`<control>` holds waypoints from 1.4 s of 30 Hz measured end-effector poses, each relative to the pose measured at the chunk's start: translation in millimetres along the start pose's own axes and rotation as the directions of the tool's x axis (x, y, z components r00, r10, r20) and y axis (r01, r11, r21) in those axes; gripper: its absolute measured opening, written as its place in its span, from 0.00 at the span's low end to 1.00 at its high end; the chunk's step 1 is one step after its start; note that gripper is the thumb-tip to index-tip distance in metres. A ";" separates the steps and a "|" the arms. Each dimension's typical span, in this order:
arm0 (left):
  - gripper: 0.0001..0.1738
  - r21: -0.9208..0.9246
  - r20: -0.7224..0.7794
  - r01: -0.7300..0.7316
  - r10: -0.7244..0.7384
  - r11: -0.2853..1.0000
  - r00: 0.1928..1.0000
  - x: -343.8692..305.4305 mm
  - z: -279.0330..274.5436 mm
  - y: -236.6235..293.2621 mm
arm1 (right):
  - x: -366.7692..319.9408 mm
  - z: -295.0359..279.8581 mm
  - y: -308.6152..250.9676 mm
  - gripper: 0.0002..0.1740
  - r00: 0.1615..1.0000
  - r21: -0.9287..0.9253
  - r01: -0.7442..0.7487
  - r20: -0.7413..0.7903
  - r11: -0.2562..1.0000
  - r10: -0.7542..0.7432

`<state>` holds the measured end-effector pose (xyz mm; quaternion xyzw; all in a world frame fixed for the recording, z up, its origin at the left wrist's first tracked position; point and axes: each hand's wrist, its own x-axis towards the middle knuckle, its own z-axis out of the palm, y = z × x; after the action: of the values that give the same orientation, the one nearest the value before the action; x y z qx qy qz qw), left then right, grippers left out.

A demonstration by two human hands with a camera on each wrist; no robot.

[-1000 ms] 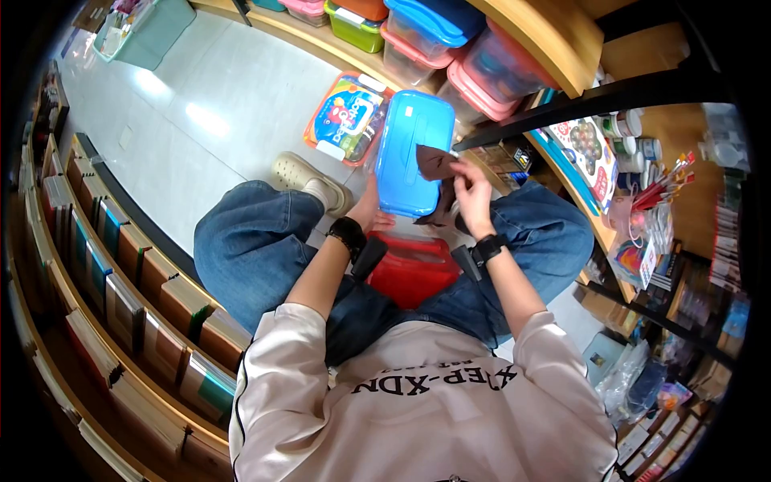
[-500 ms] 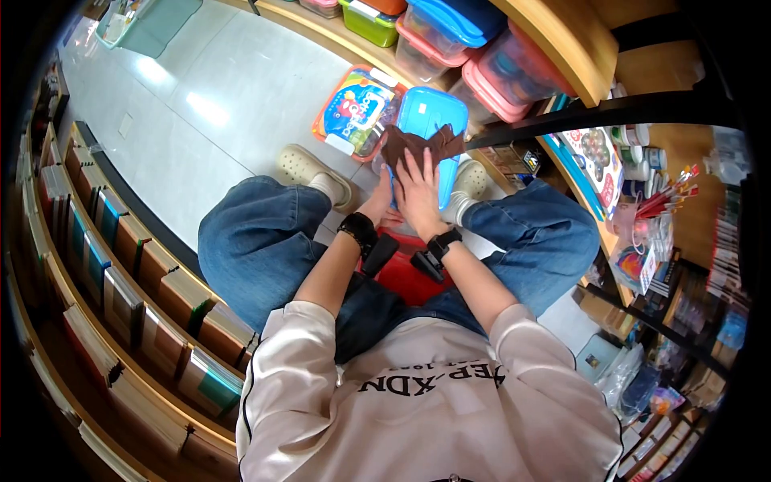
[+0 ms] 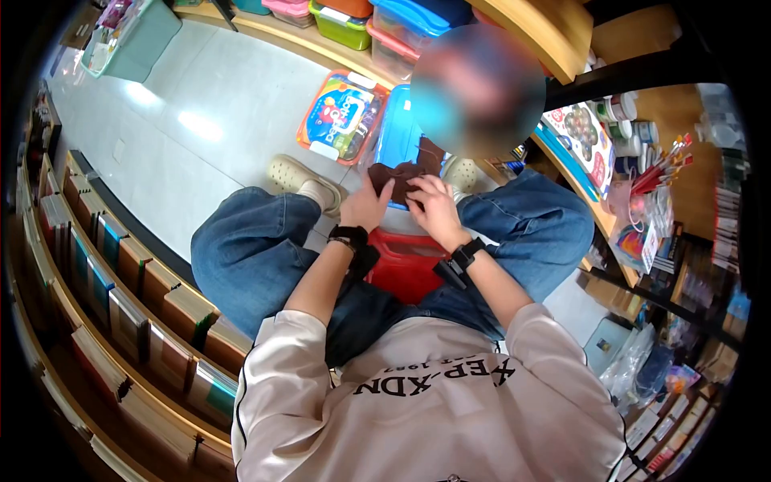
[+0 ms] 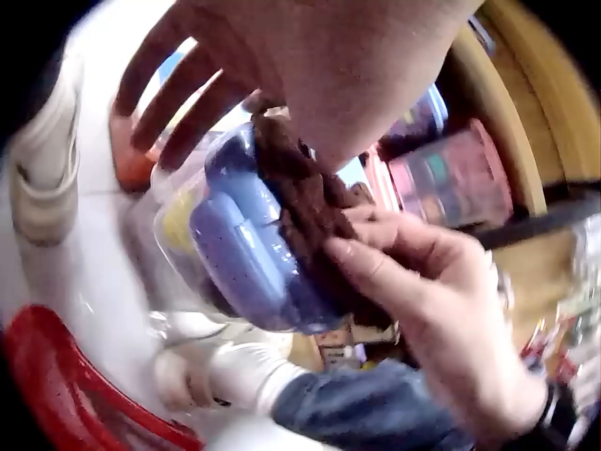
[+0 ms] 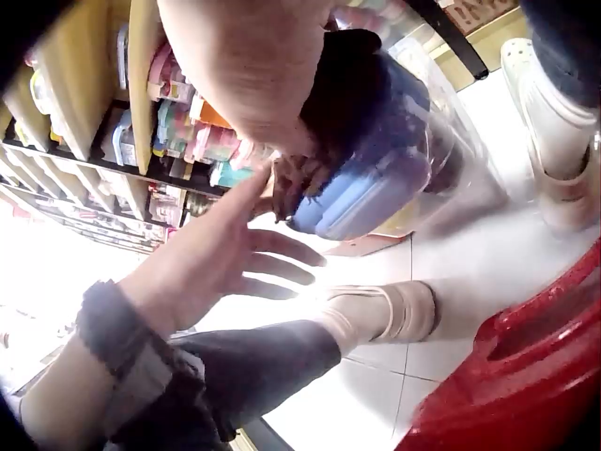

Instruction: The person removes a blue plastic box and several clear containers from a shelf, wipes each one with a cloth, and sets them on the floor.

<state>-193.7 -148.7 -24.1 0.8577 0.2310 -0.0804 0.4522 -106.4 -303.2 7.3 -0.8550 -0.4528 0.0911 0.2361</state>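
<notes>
A crumpled dark brown cloth lies over the near end of a clear box with a blue lid. At its left edge, the left hand holds it by the thumb side; its other fingers extend straight and spread in the right wrist view. The right hand pinches the cloth's near right part, and its thumb and fingers show against the brown folds in the left wrist view. Part of the lid is hidden under the cloth.
A red container stands between the person's legs. Beside the blue-lidded box is a colourful toy box. Shelves with plastic boxes lie ahead, with supplies at right and books at left. A blurred patch covers part of the view.
The right hand has gone from lying flat on the cloth to pinching it. The left hand has moved from the box's side to the cloth, which is bunched nearer the person.
</notes>
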 end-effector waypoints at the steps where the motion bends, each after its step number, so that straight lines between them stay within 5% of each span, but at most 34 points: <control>1: 0.38 0.334 -0.045 0.120 -0.111 0.935 0.993 -4.1 -11.5 16.8 | 4.6 -2.3 3.7 0.11 1.000 0.031 0.002 0.018 1.000 -0.003; 3: 0.41 0.420 -0.048 0.051 -0.034 0.906 0.998 -9.5 -7.1 17.2 | 12.8 -12.1 -0.7 0.20 0.994 0.144 -0.104 0.041 0.984 0.099; 5: 0.45 0.478 -0.181 -0.047 0.150 0.877 0.972 -10.1 3.1 12.0 | 21.9 -14.8 1.8 0.30 0.981 -0.005 -0.061 -0.184 0.998 0.059; 6: 0.46 0.494 -0.167 -0.050 0.151 0.868 0.974 -12.2 3.8 14.9 | 24.4 -8.8 14.2 0.34 0.987 -0.065 -0.068 -0.154 0.996 0.057; 9: 0.47 0.450 -0.230 -0.048 0.168 0.892 0.959 -10.2 15.0 9.1 | 41.9 -1.8 43.8 0.33 0.993 0.094 -0.052 -0.103 0.994 0.062; 15: 0.55 0.415 -0.158 -0.132 0.214 0.900 0.964 -3.5 16.5 -0.7 | 108.8 1.4 69.9 0.31 0.975 -0.044 -0.141 -0.179 0.989 0.131; 20: 0.57 0.465 -0.199 -0.101 0.215 0.880 0.956 0.8 14.5 -0.6 | 144.5 0.1 73.9 0.34 0.999 -0.081 0.017 0.031 0.997 -0.015; 23: 0.57 0.482 -0.176 -0.076 0.182 0.873 0.967 2.6 11.8 3.0 | 137.9 -2.4 75.3 0.35 0.998 -0.099 0.001 0.062 0.995 0.006; 25: 0.58 0.482 -0.158 -0.069 0.164 0.874 0.974 3.7 13.2 3.0 | 126.9 2.5 69.9 0.37 0.992 -0.098 -0.116 -0.066 0.988 0.110; 30: 0.58 0.498 -0.222 -0.067 0.202 0.864 0.954 4.9 24.2 -9.0 | 73.9 8.0 41.0 0.39 0.994 -0.278 -0.095 -0.074 0.956 0.077; 37: 0.59 0.311 -0.142 -0.071 0.121 0.948 0.982 8.4 20.0 -6.6 | 0.7 8.7 -2.2 0.40 0.997 -0.116 -0.078 0.012 0.990 0.080; 42: 0.64 0.123 -0.155 -0.204 0.222 0.971 0.963 17.0 18.1 -14.9 | -8.6 -2.4 3.7 0.29 0.976 0.277 -0.186 -0.060 0.943 0.210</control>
<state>-184.4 -150.6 -51.5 0.9040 0.1699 0.0290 0.3913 -107.7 -312.8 7.1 -0.8593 -0.3368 0.1370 0.3599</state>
